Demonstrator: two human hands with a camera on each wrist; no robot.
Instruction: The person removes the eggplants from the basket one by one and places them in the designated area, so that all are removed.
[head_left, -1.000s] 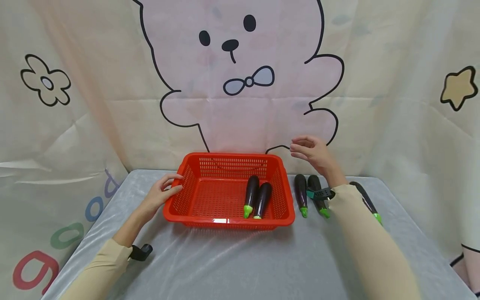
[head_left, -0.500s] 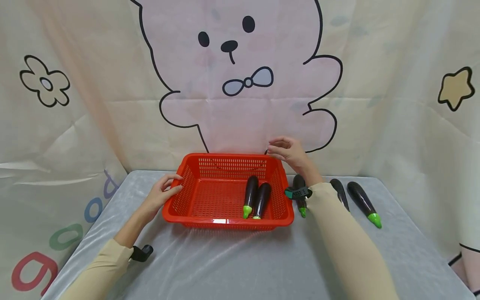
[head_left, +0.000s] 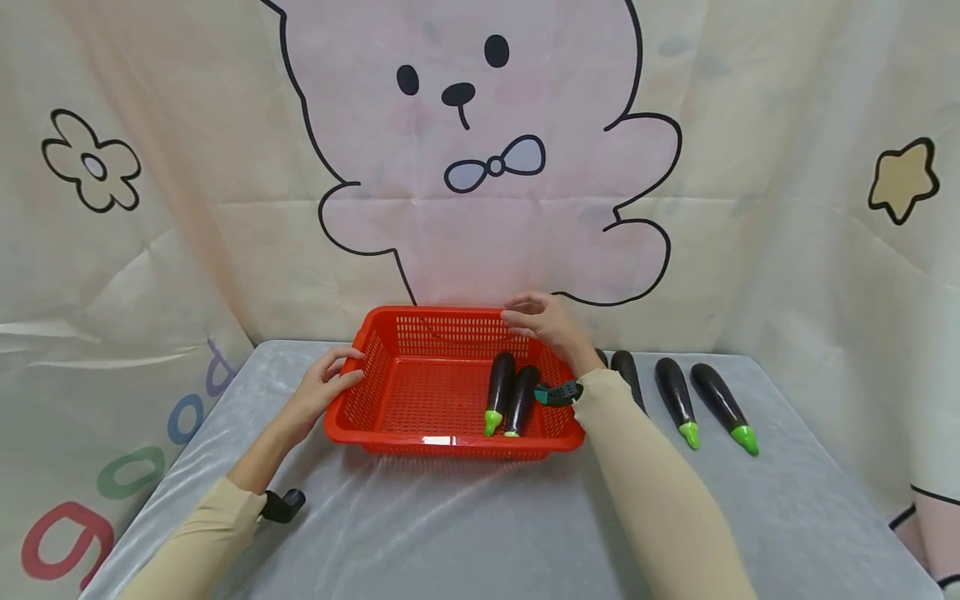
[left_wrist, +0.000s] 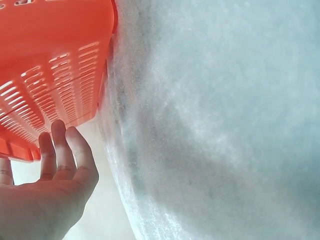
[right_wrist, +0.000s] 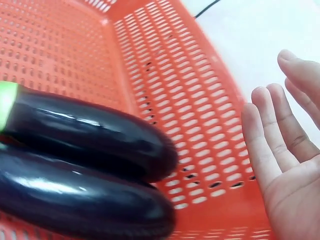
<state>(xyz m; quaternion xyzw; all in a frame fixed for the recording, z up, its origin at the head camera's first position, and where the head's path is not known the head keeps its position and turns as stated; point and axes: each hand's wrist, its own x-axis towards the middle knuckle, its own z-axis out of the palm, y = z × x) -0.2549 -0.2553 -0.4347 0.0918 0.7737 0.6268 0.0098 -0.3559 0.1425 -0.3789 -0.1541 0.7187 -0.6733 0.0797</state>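
Observation:
A red plastic basket (head_left: 435, 379) with slotted walls stands on the table. Two dark eggplants with bright green stem ends lie side by side in its right part, the left eggplant (head_left: 500, 383) close to the right eggplant (head_left: 522, 404). My left hand (head_left: 318, 387) rests at the basket's left rim; in the left wrist view its fingers (left_wrist: 62, 150) lie loosely by the slotted wall. Over the back right rim hovers my right hand (head_left: 551, 325), holding nothing. The right wrist view shows its fingers (right_wrist: 270, 130) extended, with the thumb apart.
Several more eggplants lie on the grey cloth-covered table (head_left: 480, 525) right of the basket, including one eggplant (head_left: 675, 400) and a far-right eggplant (head_left: 723, 407). My right forearm partly covers others. Behind the table hangs a printed curtain (head_left: 480, 233).
My right hand has moved left, from above the table eggplants to over the basket's back right side, uncovering eggplants on the right. The left hand and basket have stayed put.

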